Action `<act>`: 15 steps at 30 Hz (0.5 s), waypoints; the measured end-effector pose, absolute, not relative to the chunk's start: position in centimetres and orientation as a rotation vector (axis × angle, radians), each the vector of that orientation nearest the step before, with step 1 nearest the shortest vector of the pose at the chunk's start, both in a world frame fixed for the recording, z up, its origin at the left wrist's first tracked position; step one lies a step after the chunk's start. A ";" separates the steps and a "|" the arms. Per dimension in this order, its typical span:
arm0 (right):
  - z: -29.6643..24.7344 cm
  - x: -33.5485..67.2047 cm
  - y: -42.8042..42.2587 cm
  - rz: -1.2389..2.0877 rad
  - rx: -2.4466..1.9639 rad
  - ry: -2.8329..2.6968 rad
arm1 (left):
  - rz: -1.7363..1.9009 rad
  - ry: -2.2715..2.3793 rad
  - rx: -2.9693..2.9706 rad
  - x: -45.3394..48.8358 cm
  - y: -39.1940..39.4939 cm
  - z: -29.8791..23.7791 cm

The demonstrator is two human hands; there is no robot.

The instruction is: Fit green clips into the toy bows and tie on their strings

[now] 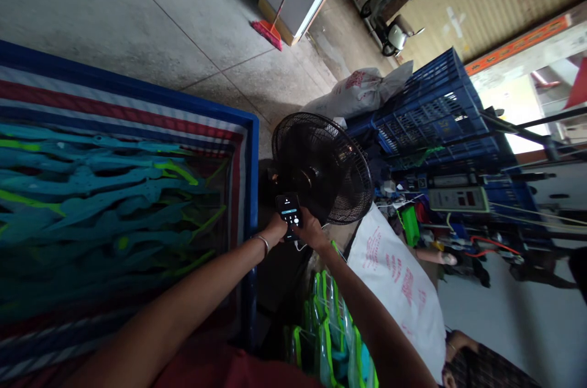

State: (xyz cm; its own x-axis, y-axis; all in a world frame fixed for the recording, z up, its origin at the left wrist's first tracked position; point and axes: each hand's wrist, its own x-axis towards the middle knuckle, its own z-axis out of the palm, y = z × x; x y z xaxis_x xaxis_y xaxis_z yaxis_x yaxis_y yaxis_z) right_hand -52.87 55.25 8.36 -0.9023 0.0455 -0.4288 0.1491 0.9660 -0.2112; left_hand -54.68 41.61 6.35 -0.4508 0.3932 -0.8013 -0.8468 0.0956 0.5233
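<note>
A dark smartphone (288, 211) is held between both hands, its screen lit with a number keypad. My left hand (275, 230), with a bracelet at the wrist, is closed on the phone's left edge. From the other side, my right hand (312, 229) grips it, with the thumb over the lower screen. One key near that thumb glows white. A white cable (300, 246) hangs by the phone's lower end. Just beyond the phone stands a black fan (328, 165) with a round wire cage.
On the left, a blue crate (254, 192) with striped lining holds teal and lime plastic pieces. Clear bags with lime edging (325, 321) and a white printed sack (398, 278) lie right. Farther off are a blue basket (435, 107), a broom (268, 32) and a person's arm (458, 342).
</note>
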 end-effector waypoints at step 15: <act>8.1 -52.5 54.7 -0.342 0.154 2.728 | 1.566 1.361 -0.497 -54.5 41.8 5.8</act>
